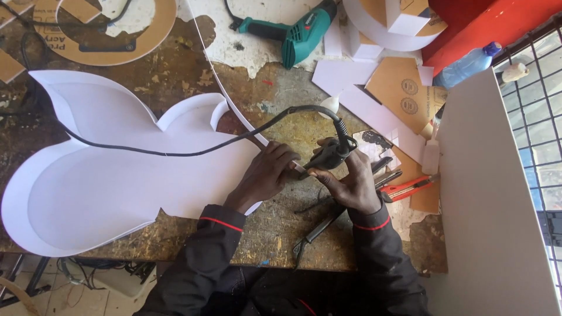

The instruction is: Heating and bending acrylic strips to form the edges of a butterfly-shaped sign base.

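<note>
- Dark sleeves with thin red cuff lines come up from the bottom edge, ending in the two hands close together over the worn tabletop
- Right hand is closed around a black corded hand tool, gripping its body with the tip aimed left toward the other hand
- Left hand lies curled, fingers bent down on the near edge of the big white cut-out shape, pinning it where a thin white strip meets it; whether it pinches the strip itself I cannot tell
- White shape spreads well to the left of both hands, flat on the tabletop, with a raised rim along its curves
- Tool's black cable loops from above the right hand and runs left across the white shape
- Judging by this, the step in hand looks like working the strip against the shape's edge at the point between the hands; the next move calls for a steady tip and firm pressure from the left hand so the strip stays put
- Just right of the right hand lie a red utility knife and dark pliers; a small white bottle stands beyond them
- Far above the hands rests a green power drill, with cardboard and white offcuts beside it
</note>
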